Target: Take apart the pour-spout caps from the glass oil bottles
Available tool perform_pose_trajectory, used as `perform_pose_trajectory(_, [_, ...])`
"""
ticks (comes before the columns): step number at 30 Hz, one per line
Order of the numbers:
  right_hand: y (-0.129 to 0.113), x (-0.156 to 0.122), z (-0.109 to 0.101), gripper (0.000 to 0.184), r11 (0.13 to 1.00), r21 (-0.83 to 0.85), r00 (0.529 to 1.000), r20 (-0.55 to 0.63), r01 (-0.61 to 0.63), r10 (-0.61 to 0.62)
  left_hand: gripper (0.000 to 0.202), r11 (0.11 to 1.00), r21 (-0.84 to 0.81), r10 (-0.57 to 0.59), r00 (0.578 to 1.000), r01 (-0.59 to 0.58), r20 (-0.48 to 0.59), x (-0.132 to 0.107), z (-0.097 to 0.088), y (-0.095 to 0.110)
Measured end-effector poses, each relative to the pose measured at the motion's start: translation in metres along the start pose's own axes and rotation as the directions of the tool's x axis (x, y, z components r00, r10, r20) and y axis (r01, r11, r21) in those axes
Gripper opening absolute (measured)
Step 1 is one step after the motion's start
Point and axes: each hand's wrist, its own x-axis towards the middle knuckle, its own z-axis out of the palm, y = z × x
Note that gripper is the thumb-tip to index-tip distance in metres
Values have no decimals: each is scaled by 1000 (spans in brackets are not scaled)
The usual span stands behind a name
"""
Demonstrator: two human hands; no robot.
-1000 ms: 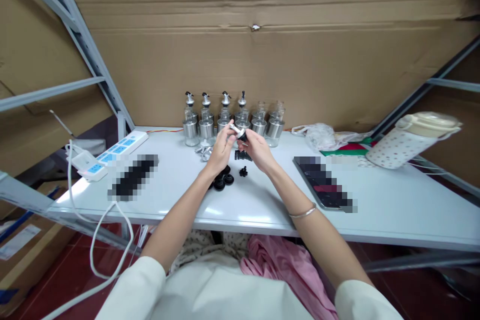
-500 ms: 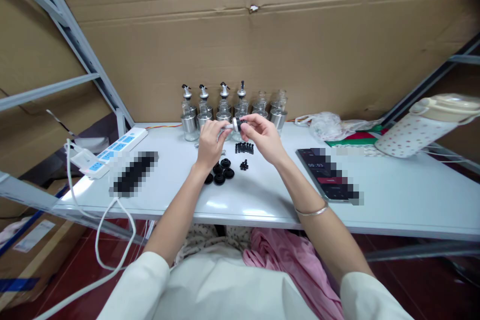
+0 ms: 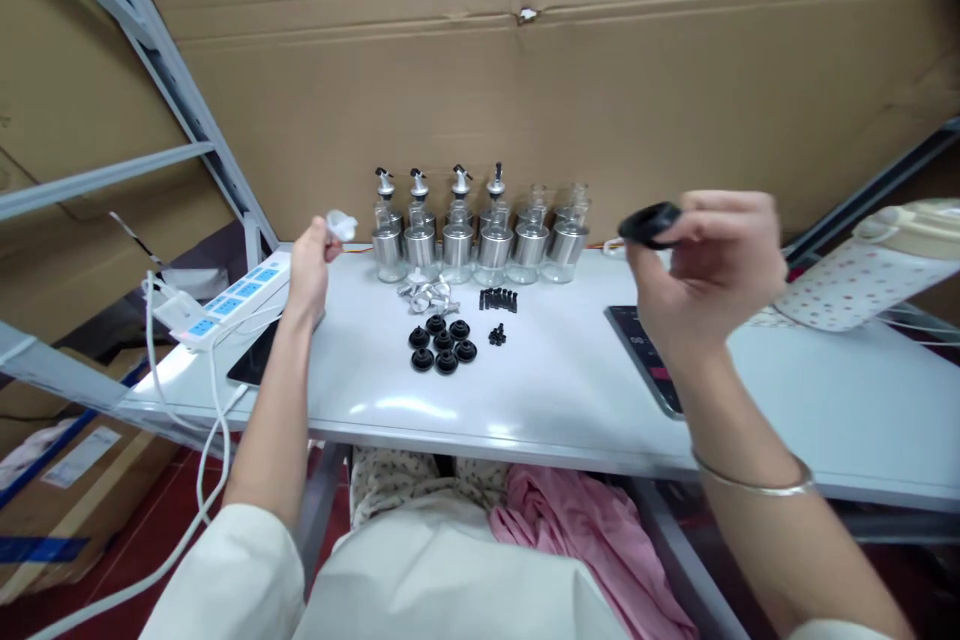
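Note:
My left hand (image 3: 306, 265), raised above the left of the table, is closed on a small silver-white spout (image 3: 342, 225), slightly blurred. Out to the right, my right hand (image 3: 712, 270) pinches a black round stopper (image 3: 649, 224) between thumb and fingers. Between the hands lie loose silver spouts (image 3: 427, 296) in a pile, with a cluster of black stoppers (image 3: 444, 342) in front of them. Black levers (image 3: 499, 299) stand in a short row, and tiny black caps (image 3: 497, 334) form a small heap.
Steel-banded glass bottles (image 3: 457, 248) stand in two rows against the cardboard (image 3: 360, 90); several rear ones carry pourers. A power strip (image 3: 232, 300) and dark tablet (image 3: 253, 360) lie left. On the right are a phone (image 3: 645, 360) and a dotted flask (image 3: 862, 275).
My hands have moved from together at the middle to wide apart, left hand leftward with the spout, right hand rightward with the black stopper. The two parts are now separate.

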Motion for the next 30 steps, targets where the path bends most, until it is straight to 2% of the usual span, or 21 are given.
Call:
perform_pose_trajectory(1, [2,2,1,19,994,66,989,132,-83,74,49,1000,15,-5,999,5,33,-3,-3,-6])
perform_pose_trajectory(2, [4,1,6,19,984,72,946,296,-161,133,47,999,32,-12,996,10,90,-7,-3,-11])
perform_pose_trajectory(3, [5,-2,15,17,980,29,868,470,-195,159,45,999,49,-20,989,13,144,-13,1,-16])
perform_pose_trajectory(5, [11,-14,36,14,969,-104,627,746,-225,226,38,995,92,-47,970,26,239,-24,11,-21])
perform_pose_trajectory(6, [15,-22,47,13,965,-131,564,790,-227,240,34,993,116,-63,959,32,278,-29,15,-23])
perform_pose_trajectory(8, [28,-39,67,11,962,-163,486,837,-217,252,26,986,164,-96,933,41,348,-38,17,-24])
perform_pose_trajectory(10, [42,-54,82,5,960,-199,410,873,-197,265,23,976,213,-132,905,47,404,-45,10,-25])
perform_pose_trajectory(11, [49,-61,88,9,957,-220,379,883,-187,277,24,970,237,-150,892,51,425,-48,5,-25])
perform_pose_trajectory(13, [59,-70,98,18,949,-261,329,893,-174,306,25,957,283,-187,872,59,452,-55,-5,-24])
perform_pose_trajectory(16, [64,-78,110,23,935,-313,279,894,-167,350,25,936,347,-231,853,64,467,-65,-14,-25])
perform_pose_trajectory(19, [61,-79,118,24,923,-349,255,889,-163,381,26,914,403,-251,848,48,467,-72,-16,-27])
perform_pose_trajectory(21, [58,-76,117,25,917,-368,249,884,-155,397,27,894,447,-251,859,29,446,-73,-17,-31])
perform_pose_trajectory(25, [47,-63,101,21,909,-393,239,878,-138,415,25,823,568,-251,894,-5,372,-68,-15,-42])
perform_pose_trajectory(30, [19,-43,63,19,925,-341,190,909,-169,370,16,736,676,-250,907,-49,338,-62,-10,-52])
